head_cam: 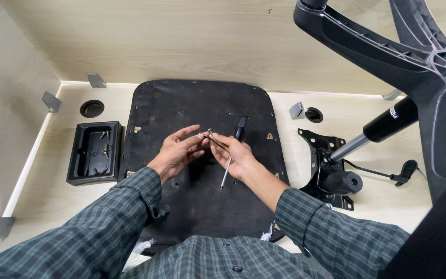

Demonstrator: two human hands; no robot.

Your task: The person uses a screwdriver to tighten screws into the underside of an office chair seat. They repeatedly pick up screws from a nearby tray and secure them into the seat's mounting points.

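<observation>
L of hands: black tray [95, 153] w/ loose screws. Left hand [175, 154] & right hand [236, 155] together, fingertips pinching small screw [210, 132] over chair seat underside [202, 119]. Screwdriver [233, 152] lies beneath the right hand. Judgement: seat screw square before driving. R of hands: tilt mechanism [329, 170].

A seat pad [202, 155] lies centred on the worktop [378, 201]. Left of it sits a tray [95, 153] with screws [104, 151] in it. Right of it lies a seat mechanism [331, 170], the chair base [414, 67] rising behind. A screwdriver [233, 152] rests on the pad beneath both hands.
</observation>
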